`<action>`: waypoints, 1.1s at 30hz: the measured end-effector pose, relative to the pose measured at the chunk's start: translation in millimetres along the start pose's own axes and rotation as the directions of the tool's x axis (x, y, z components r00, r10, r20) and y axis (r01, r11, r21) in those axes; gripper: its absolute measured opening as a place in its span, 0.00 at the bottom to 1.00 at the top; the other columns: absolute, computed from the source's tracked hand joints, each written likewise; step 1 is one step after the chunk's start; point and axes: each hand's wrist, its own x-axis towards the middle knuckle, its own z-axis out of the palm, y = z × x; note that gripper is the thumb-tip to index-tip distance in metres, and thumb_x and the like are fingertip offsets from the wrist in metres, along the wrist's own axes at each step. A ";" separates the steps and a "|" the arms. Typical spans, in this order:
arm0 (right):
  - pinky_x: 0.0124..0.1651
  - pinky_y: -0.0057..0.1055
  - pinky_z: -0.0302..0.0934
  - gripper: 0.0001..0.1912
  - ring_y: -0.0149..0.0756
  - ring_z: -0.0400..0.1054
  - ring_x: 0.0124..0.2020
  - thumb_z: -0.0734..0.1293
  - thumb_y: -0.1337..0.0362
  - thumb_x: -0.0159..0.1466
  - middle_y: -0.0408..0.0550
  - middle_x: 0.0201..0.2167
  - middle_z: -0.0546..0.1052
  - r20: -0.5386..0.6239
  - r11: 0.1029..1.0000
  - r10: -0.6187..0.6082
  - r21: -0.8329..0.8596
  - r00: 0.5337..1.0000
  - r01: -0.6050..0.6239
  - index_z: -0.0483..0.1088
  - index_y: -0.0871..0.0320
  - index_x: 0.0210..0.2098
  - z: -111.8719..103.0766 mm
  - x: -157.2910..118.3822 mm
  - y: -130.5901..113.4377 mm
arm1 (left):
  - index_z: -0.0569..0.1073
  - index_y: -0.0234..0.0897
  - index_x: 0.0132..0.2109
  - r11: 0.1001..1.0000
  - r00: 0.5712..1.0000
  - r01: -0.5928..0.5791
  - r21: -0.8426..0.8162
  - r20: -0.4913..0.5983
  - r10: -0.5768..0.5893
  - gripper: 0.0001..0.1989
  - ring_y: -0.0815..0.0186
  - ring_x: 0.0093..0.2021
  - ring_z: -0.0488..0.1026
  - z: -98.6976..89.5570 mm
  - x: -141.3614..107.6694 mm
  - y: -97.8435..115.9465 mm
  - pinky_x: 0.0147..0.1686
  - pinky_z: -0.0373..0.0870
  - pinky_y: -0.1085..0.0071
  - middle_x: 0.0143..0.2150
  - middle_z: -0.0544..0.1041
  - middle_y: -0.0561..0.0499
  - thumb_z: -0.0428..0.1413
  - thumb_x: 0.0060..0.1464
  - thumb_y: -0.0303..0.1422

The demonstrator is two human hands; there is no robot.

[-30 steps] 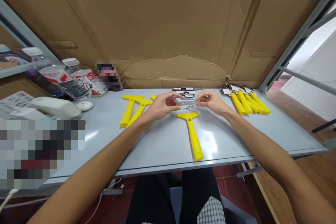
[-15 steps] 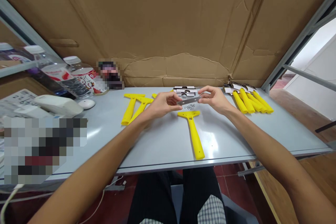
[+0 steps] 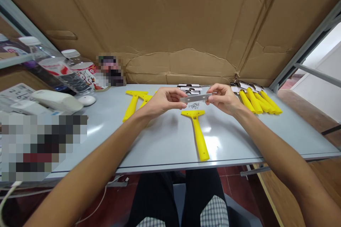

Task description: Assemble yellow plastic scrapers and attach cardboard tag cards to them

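Observation:
Between my two hands a flat metal scraper blade (image 3: pixel 195 98) with small holes is held up over the table. My left hand (image 3: pixel 169 100) pinches its left end, and my right hand (image 3: pixel 221 98) grips the right end between thumb and fingers. Just beneath the blade lies a small pile of screws (image 3: pixel 195 105). Nearer to me, a yellow scraper handle (image 3: pixel 199 134) rests with its wide head toward the screws. Behind the blade are several flat pieces in white and black (image 3: pixel 189 87), partly hidden by my hands.
More yellow scraper handles (image 3: pixel 131 108) lie left of my left hand, partly covered by it. Several yellow handles with dark-and-white heads (image 3: pixel 256 103) are grouped at the right. Bottles (image 3: pixel 80 69), a white mouse (image 3: pixel 87 100) and a white device (image 3: pixel 57 100) occupy the left side. Cardboard (image 3: pixel 170 25) rises behind.
The blade has moved slightly right in view and its broad face shows more. My right hand has shifted right, its fingers now closer around the blade's end. The camera view has shifted a little.

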 end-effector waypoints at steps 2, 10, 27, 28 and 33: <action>0.40 0.39 0.73 0.20 0.34 0.77 0.28 0.90 0.59 0.48 0.40 0.30 0.82 -0.022 0.999 0.026 -0.038 0.999 -0.026 0.82 0.52 0.34 -0.4 0.6 0.6 | 0.87 0.41 0.49 0.997 0.996 0.024 0.069 0.086 -0.030 0.19 0.60 0.38 0.81 -6.2 4.5 -6.3 0.44 0.78 0.62 0.36 0.85 0.48 0.76 0.50 0.37; 0.40 0.40 0.74 0.22 0.35 0.76 0.29 0.90 0.61 0.44 0.42 0.28 0.82 -0.158 0.996 0.058 -0.054 0.986 -0.068 0.82 0.55 0.33 -10.4 9.0 8.7 | 0.88 0.45 0.40 0.811 0.981 -0.136 0.569 0.194 0.028 0.16 0.57 0.38 0.76 -8.0 21.5 -44.5 0.39 0.70 0.64 0.40 0.86 0.45 0.78 0.45 0.43; 0.40 0.33 0.69 0.22 0.33 0.75 0.35 0.90 0.60 0.43 0.42 0.30 0.81 -0.249 0.998 0.065 0.008 0.966 -0.065 0.82 0.54 0.32 -1.3 8.5 10.9 | 0.83 0.34 0.44 0.938 0.968 0.249 -0.243 0.083 -0.236 0.15 0.57 0.47 0.88 12.7 6.6 -21.4 0.58 0.84 0.56 0.48 0.90 0.38 0.77 0.55 0.34; 0.39 0.33 0.67 0.22 0.33 0.74 0.35 0.90 0.60 0.43 0.41 0.29 0.81 -0.254 0.998 0.061 0.007 0.965 -0.062 0.82 0.54 0.33 -0.4 8.4 10.4 | 0.83 0.34 0.44 0.931 0.971 0.240 -0.273 0.061 -0.233 0.15 0.57 0.47 0.88 15.2 6.9 -21.4 0.60 0.84 0.56 0.49 0.90 0.37 0.78 0.55 0.34; 0.39 0.34 0.64 0.22 0.33 0.72 0.34 0.90 0.57 0.44 0.41 0.31 0.82 -0.255 0.997 0.067 -0.006 0.965 -0.071 0.81 0.53 0.33 1.2 7.8 8.9 | 0.84 0.32 0.51 0.925 0.982 0.157 -0.346 -0.043 -0.182 0.17 0.56 0.49 0.89 22.4 7.6 -20.6 0.63 0.84 0.53 0.51 0.89 0.36 0.77 0.58 0.33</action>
